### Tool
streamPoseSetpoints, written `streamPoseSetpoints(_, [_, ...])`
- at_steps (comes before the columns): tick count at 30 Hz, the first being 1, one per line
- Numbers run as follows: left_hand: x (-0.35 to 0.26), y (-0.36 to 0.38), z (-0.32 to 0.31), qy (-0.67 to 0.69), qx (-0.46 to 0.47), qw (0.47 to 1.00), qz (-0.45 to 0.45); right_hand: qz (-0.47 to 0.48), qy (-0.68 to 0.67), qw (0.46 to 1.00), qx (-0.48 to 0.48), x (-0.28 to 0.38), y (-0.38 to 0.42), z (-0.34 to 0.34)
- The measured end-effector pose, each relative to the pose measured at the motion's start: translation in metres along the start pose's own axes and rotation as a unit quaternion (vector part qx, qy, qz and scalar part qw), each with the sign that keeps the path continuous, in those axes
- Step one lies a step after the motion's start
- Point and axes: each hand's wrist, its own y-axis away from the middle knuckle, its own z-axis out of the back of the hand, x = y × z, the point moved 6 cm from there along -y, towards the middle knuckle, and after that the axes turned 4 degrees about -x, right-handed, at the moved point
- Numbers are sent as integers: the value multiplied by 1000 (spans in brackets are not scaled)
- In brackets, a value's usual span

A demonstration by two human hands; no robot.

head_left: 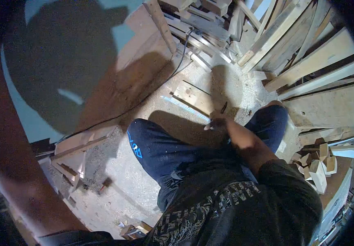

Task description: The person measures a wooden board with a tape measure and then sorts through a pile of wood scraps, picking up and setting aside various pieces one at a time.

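My right hand [217, 122] is low between my knees, closed around a dark slim stick [224, 107] that looks like a pen or pencil. It is at the near end of a short pale wooden board [193, 97] on the dusty floor. A light blue-white strip [185, 109], possibly a ruler, lies along the board's near edge; its nearer end reaches my fingers. My left forearm [25, 164] rises along the left side of the view, and the hand itself is outside the picture.
Long planks [316, 61] lean in a stack at the right, above a pile of wood offcuts [318, 166]. More timber [203, 24] lies at the back. A dark cable [144, 99] runs along a large wooden panel [144, 53]. A small reddish-handled object [104, 185] lies on the floor at left.
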Motion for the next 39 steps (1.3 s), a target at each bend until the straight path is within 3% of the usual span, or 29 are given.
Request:
streamPoseSetpoints(1, [0, 0, 1, -1, 2, 1000, -1, -21, -35, 983, 179, 14, 5, -11])
streamPoseSetpoints(3, [0, 1, 2, 1, 8, 1000, -2, -5, -92, 985, 149, 29, 13, -19])
streamPoseSetpoints(4, [1, 2, 4, 2, 11, 1000, -4, 113, -263, 956, 59, 22, 2, -45])
streamPoseSetpoints(5, [3, 9, 3, 0, 29, 1000, -9, 273, -461, 844, 15, 13, 0, -69])
streamPoseSetpoints(6, [0, 3, 7, 3, 21, 1000, -4, 420, -561, 713, 16, 0, 4, -94])
streamPoseSetpoints(8, [1, 4, 6, 6, 30, 1000, -5, 541, -594, 582, 125, 36, 22, -69])
streamPoseSetpoints(10, [-5, 6, 13, 34, 6, 999, -25, 610, -553, 553, 129, 52, 9, -67])
streamPoseSetpoints(12, [-23, 10, 19, -22, 40, 994, -100, 670, -510, 523, 130, 61, 2, -70])
streamPoseSetpoints(16, [34, 1, -37, 118, 5, 971, -207, 616, -206, 738, 186, 88, -5, -79])
streamPoseSetpoints(17, [51, -5, -41, -104, -5, 960, -260, 584, -124, 777, 197, 90, -5, -78])
streamPoseSetpoints(18, [40, -4, -32, -103, -12, 960, -262, 203, 24, 972, 117, 64, -27, -67])
streamPoseSetpoints(19, [42, -7, -35, -139, 23, 963, -232, 465, 155, 869, 69, 83, -22, -59])
streamPoseSetpoints(20, [38, -7, -33, -175, 57, 962, -200, 464, 156, 870, 64, 82, -41, -53])
streamPoseSetpoints(22, [43, -7, -34, -195, 56, 957, -207, 477, 171, 832, 225, 78, -72, -61])
streamPoseSetpoints(23, [44, -7, -36, -216, 60, 951, -212, 341, 31, 910, 234, 40, -115, -91])
streamPoseSetpoints(24, [43, -5, -36, -215, 56, 951, -213, 340, 31, 911, 231, 47, -105, -76])
streamPoseSetpoints(26, [37, -2, -29, -122, 7, 968, -219, 177, 54, 979, 86, 66, -77, -10])
streamPoseSetpoints(29, [15, 5, -14, -156, 29, 950, -269, 97, 68, 990, 80, 69, -62, 22])
streamPoseSetpoints(30, [13, 4, -15, -156, 27, 949, -271, 97, 66, 990, 77, 71, -62, 27])
streamPoseSetpoints(32, [27, -2, -20, -87, 50, 985, -137, 66, 64, 995, 42, 70, -65, 34])
streamPoseSetpoints(36, [25, -4, -19, -12, 68, 993, -97, 62, 15, 998, 1, 67, -60, 47])
streamPoseSetpoints(38, [16, -1, -13, 108, 53, 993, 10, 65, 16, 998, 3, 61, -68, 39])
streamPoseSetpoints(39, [16, -2, -13, 108, 53, 993, 11, 64, 16, 998, 3, 59, -73, 33])
